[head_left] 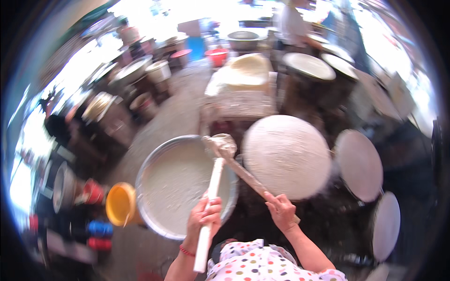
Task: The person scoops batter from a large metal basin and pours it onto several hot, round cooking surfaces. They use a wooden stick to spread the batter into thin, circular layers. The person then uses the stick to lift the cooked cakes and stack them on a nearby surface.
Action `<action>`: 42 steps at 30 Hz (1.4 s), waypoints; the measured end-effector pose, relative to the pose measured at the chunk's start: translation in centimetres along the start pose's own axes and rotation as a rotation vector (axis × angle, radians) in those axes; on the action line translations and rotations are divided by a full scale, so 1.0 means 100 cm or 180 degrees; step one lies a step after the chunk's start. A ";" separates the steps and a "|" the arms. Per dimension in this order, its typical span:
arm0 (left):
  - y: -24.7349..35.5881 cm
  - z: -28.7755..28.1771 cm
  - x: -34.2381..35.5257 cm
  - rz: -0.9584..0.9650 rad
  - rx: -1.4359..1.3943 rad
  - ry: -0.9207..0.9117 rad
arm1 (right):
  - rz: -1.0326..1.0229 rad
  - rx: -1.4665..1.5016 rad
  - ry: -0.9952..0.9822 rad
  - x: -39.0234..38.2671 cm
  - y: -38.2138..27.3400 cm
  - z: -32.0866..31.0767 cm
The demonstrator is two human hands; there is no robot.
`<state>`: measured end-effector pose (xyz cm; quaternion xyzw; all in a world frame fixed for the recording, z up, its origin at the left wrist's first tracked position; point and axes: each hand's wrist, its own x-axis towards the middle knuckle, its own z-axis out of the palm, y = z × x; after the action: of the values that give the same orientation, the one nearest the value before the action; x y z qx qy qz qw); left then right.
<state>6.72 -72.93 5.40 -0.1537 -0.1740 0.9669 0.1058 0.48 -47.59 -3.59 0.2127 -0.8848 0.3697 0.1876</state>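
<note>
My left hand point(205, 216) is closed round the white handle of a ladle point(214, 182), whose batter-coated bowl is raised at the right rim of a wide metal basin point(141, 206). Pale, lumpy batter point(176, 187) fills much of that basin. In my right hand point(282, 211) is a flat wooden stick point(248, 178), slanting up to the left. Its far end crosses the ladle's head and appears to touch it. Just beyond my right hand lies a large round griddle point(287, 157), its top covered with a thin pale layer.
More round griddles point(359, 165) stand at the right. An orange bucket point(121, 204) is left of the basin. Ahead, a table point(241, 103) bears a pile of pale flat sheets point(248, 70). A person in white point(293, 25) is at the far right. Tubs and buckets line the far left.
</note>
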 end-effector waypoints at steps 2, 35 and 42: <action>-0.034 0.006 0.031 -0.0429 -0.0216 0.0060 | 0.0303 -0.0063 0.0147 -0.026 0.037 -0.029; -0.496 -0.205 0.397 0.0293 0.8270 -0.2966 | 0.3378 -0.0891 0.2100 -0.179 0.279 -0.290; -0.471 -0.171 0.446 0.1571 0.7464 -0.3008 | 0.4162 0.2110 0.3120 -0.131 0.262 -0.291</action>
<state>-21.95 -13.03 -4.11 0.3582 0.7876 0.4956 -0.0753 3.06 -6.38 -5.96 -0.4752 -0.4966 0.6904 0.2256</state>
